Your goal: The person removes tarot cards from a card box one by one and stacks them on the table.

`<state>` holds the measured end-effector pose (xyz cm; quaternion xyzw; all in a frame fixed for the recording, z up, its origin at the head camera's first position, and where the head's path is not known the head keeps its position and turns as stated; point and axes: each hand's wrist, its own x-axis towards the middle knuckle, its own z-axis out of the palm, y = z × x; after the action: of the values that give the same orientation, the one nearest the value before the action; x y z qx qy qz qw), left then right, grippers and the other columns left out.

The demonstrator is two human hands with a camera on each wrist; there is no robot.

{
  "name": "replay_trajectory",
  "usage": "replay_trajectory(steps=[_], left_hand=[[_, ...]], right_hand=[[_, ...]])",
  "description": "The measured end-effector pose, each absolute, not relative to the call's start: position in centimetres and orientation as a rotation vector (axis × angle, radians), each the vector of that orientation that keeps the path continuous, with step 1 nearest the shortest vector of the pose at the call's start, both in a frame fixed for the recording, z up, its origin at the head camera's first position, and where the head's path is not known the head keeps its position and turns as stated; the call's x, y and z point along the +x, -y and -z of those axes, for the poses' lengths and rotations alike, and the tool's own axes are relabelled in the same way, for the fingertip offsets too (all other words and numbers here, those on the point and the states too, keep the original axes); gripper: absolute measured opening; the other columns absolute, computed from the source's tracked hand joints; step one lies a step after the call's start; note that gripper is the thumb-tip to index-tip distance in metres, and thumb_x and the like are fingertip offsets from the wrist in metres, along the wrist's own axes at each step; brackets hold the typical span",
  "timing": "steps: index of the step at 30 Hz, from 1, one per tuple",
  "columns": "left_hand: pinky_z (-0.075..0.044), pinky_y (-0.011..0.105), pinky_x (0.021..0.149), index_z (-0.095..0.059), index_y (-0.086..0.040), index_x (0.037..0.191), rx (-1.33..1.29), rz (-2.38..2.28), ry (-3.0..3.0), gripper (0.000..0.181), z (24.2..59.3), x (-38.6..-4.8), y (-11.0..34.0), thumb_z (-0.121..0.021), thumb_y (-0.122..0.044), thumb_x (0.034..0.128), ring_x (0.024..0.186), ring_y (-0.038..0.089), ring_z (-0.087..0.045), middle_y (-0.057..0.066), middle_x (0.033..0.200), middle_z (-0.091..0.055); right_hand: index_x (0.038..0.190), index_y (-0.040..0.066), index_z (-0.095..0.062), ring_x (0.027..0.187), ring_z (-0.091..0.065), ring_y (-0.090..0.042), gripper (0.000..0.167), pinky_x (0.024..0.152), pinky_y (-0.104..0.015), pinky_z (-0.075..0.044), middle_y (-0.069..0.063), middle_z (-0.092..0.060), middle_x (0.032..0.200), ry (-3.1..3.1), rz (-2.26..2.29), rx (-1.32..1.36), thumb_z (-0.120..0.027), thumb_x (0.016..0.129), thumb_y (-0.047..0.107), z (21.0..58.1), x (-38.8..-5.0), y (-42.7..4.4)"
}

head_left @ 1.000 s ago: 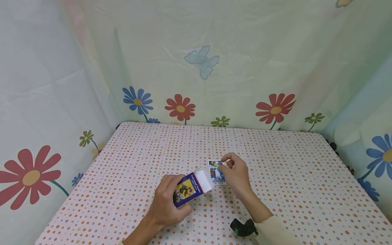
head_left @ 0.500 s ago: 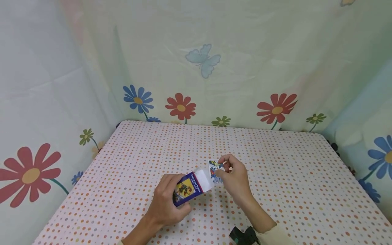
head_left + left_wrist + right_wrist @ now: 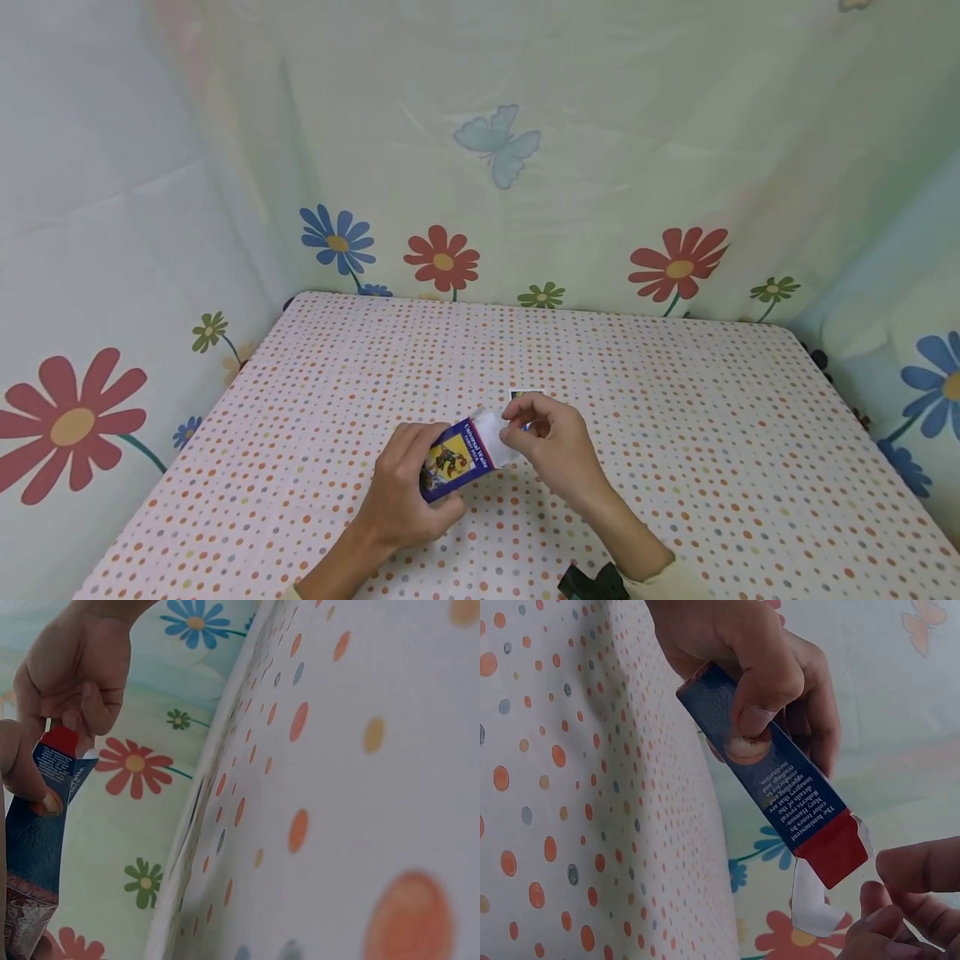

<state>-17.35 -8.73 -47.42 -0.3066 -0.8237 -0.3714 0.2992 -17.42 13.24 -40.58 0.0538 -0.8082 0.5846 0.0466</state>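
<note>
My left hand [image 3: 408, 492] grips a blue tarot card box [image 3: 455, 460] with a yellow picture panel, tilted with its opened end up and to the right. A white end flap [image 3: 497, 437] sticks out there; the right wrist view also shows a red tab [image 3: 832, 851] and a white side flap [image 3: 815, 900]. Right at this end is my right hand [image 3: 558, 446], fingers bent, thumb and fingertips apart beside the flap. Contact with the flap is hard to tell. Behind that hand a picture card [image 3: 527, 393] lies on the table, mostly hidden.
A white tablecloth with coloured dots [image 3: 360, 358] covers the table. Flower-printed curtains [image 3: 585, 192] surround it at the back and both sides. A black wrist device [image 3: 592, 583] sits by the right sleeve [image 3: 667, 583].
My right hand has moved left from over the picture card to the box's opened end, now covering most of the card. The left hand has kept its hold on the box almost unmoved.
</note>
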Motion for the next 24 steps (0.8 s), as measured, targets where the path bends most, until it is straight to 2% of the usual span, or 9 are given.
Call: replay_trajectory(steps=[11, 24], left_hand=[[-0.052, 0.019, 0.07, -0.065, -0.008, 0.122, -0.828, 0.971, 2.15, 0.064, 47.4, -17.4, 8.7, -0.07, -0.022, 0.059, 0.089, 0.009, -0.055, -0.001, 0.105, -0.064], [-0.051, 0.019, 0.069, -0.064, -0.008, 0.122, -0.835, 0.991, 2.172, 0.064, 47.4, -17.3, 8.8, -0.071, -0.021, 0.0596, 0.088, 0.011, -0.055, 0.001, 0.106, -0.064]], right_hand=[[0.095, 0.008, -0.071, 0.067, -0.059, -0.018, 0.014, 0.06, -0.025, -0.051, -0.004, -0.067, 0.083, 2.578, -1.822, 0.37, -0.067, 0.085, -0.001, 41.3, -17.2, -12.8], [0.1, 0.002, -0.068, 0.065, -0.053, -0.016, 0.019, 0.058, -0.023, -0.047, -0.008, -0.061, 0.083, 2.592, -1.875, 0.387, -0.071, 0.082, -0.003, 41.8, -17.5, -12.7]])
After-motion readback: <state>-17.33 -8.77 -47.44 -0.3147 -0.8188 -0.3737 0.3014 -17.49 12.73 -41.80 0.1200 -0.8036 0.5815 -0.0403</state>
